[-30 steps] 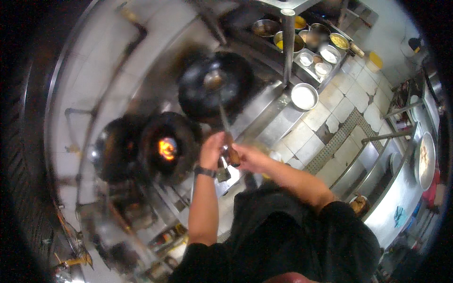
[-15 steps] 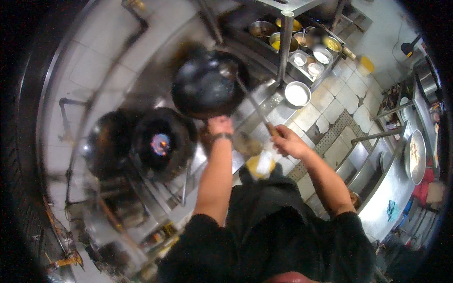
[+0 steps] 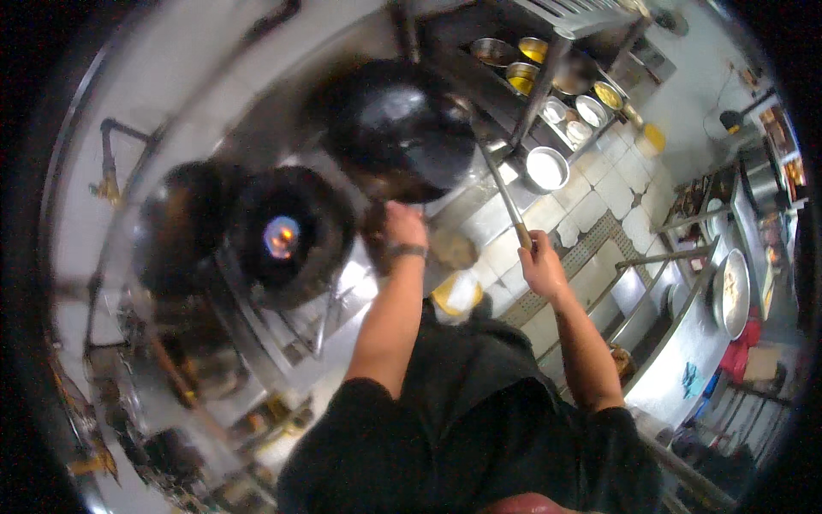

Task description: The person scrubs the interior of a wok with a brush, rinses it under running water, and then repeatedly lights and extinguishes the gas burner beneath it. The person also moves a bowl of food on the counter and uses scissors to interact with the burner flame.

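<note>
A large black wok (image 3: 390,120) sits ahead of me, its dark inside shiny. My left hand (image 3: 405,225), with a dark band at the wrist, is closed at the near edge of this wok; the fingertips blur into its handle side. In my right hand (image 3: 541,264) is the wooden end of a long-handled ladle (image 3: 507,196). Its metal shaft slants up and left to the wok's right side, where the bowl end is blurred against the dark rim. What lies in the wok, if anything, I cannot make out.
Left of the wok, a burner with a flame (image 3: 281,237) burns inside a black ring (image 3: 321,201); another dark wok (image 3: 175,227) stands beyond. At right are a white-filled bowl (image 3: 546,170) and several seasoning pots (image 3: 522,79). A steel counter (image 3: 672,368) carries a metal pan (image 3: 732,295).
The ladle's bowl end has shifted from inside the wok to its right side, and my right hand has moved slightly right. The view has turned a little; my left hand stays by the wok's near edge.
</note>
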A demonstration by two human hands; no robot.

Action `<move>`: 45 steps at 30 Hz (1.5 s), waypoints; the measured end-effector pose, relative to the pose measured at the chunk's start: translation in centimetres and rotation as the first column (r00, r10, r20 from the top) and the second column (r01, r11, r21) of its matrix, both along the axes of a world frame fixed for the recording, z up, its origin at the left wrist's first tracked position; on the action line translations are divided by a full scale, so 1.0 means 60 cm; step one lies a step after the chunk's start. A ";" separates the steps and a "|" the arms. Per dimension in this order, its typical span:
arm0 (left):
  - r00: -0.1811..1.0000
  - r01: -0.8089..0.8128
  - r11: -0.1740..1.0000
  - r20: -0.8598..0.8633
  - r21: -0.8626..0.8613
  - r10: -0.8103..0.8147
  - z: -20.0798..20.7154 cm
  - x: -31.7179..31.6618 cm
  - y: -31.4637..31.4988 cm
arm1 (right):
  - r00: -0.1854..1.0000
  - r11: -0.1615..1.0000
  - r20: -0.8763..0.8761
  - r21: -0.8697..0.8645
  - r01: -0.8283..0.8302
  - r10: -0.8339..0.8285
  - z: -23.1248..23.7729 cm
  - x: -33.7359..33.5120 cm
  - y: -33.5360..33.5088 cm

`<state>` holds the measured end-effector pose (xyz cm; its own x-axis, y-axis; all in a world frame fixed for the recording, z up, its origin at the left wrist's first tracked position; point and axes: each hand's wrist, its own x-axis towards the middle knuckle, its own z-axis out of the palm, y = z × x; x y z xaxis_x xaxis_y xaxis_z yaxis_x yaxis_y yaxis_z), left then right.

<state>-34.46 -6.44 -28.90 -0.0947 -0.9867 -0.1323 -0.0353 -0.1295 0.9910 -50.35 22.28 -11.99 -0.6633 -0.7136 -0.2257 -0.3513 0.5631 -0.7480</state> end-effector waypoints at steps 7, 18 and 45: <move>0.943 0.161 0.946 0.328 -0.281 -0.063 0.064 -0.040 0.132 | 0.998 1.000 -0.060 -0.019 0.004 -0.005 -0.034 0.037 0.036; 0.913 0.295 0.933 0.350 -0.207 -0.211 0.054 -0.099 0.252 | 0.991 0.994 -0.115 0.092 -0.059 0.069 -0.060 0.015 0.084; 0.768 0.560 0.778 0.531 -0.284 -0.359 0.137 -0.002 0.246 | 0.986 0.975 0.007 0.153 0.163 -0.166 -0.121 0.068 0.189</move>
<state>-34.56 8.29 -20.69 -0.5844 -0.8019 0.1243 -0.4081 0.4228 0.8092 -46.26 33.64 -19.25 -0.7630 -0.5517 -0.3370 -0.2304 0.7191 -0.6556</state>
